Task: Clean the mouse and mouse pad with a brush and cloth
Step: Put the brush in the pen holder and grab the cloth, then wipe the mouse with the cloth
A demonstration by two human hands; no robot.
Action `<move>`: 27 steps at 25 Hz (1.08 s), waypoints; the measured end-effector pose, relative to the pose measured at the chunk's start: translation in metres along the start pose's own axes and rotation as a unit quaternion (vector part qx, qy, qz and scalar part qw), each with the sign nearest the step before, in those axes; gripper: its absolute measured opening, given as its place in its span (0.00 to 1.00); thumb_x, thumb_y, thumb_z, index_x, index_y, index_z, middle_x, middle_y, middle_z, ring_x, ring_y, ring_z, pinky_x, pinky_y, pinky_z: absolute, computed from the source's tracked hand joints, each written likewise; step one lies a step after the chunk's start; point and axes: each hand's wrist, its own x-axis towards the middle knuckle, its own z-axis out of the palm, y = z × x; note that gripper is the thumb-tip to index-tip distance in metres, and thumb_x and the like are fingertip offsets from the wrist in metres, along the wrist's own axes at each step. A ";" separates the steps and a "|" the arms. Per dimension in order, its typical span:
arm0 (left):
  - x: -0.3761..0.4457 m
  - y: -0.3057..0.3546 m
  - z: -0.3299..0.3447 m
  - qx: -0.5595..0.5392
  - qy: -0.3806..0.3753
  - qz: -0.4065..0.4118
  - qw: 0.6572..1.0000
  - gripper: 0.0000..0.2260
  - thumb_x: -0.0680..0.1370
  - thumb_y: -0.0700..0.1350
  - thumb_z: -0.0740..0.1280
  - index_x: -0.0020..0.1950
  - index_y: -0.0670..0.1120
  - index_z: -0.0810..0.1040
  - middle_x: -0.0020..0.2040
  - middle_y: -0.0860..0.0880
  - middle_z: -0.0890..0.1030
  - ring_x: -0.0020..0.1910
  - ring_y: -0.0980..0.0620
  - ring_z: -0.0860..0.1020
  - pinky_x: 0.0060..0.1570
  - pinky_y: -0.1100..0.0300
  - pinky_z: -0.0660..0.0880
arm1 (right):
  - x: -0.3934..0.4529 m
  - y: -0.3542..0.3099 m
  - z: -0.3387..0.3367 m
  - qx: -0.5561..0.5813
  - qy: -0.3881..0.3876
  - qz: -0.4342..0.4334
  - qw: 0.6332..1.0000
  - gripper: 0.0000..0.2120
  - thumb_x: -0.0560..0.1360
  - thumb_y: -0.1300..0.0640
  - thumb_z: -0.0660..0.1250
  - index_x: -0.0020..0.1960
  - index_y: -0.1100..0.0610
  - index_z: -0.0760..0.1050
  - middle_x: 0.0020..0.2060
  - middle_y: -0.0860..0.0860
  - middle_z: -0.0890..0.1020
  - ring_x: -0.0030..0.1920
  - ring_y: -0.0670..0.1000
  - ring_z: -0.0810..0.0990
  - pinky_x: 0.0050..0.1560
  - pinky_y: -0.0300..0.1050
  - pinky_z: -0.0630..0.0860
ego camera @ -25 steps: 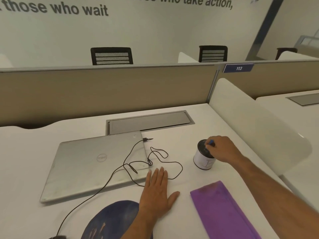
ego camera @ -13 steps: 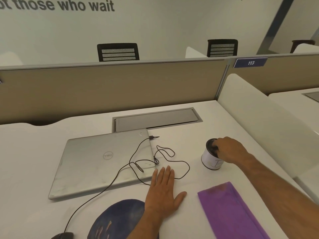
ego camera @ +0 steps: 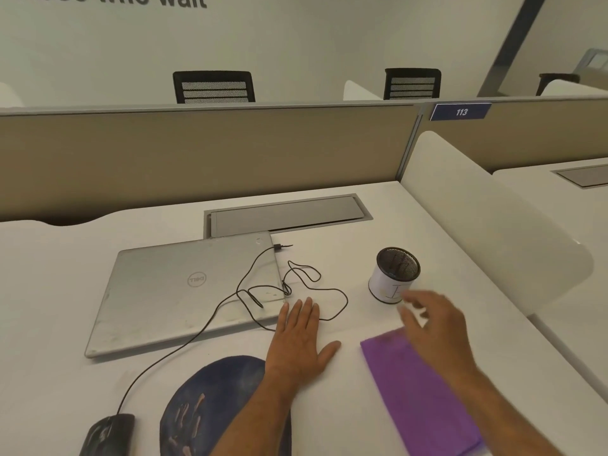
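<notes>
Your right hand, right of centre in the frame, hangs with its fingers spread and loosely extended, blurred by motion and grasping nothing; it sits just in front of the mesh cup and over the far end of the purple cloth. Your left hand, at lower centre, lies flat on the desk, fingers straight and together, thumb out, holding nothing; its fingertips touch or just overlap a loop of the mouse cable.

Judged step: taking up the cloth. Whether the brush lies inside the cup cannot be told; only a small blue speck shows at its rim.

To do this well:
1. Lower the right hand onto the cloth's near-centre and pinch through the folded layers, so it lifts as 1 piece.
2. Keep clear of the cup, which looks light and could tip.
3. Move the left hand down-frame to steady the mouse pad, at the bottom centre, or the mouse, at the bottom left corner.
4. Mind the cable, which trails across the closed laptop; a snag would drag the mouse.
</notes>
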 end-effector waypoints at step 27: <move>-0.159 -0.122 -0.087 -0.226 0.185 -0.147 0.945 0.31 0.75 0.63 0.70 0.74 0.52 0.71 0.70 0.53 0.75 0.69 0.53 0.70 0.71 0.57 0.65 | -0.059 -0.006 0.035 -0.037 -0.107 0.140 0.984 0.25 0.69 0.53 0.54 0.62 0.52 0.77 0.58 0.57 0.81 0.56 0.63 0.79 0.58 0.53 0.72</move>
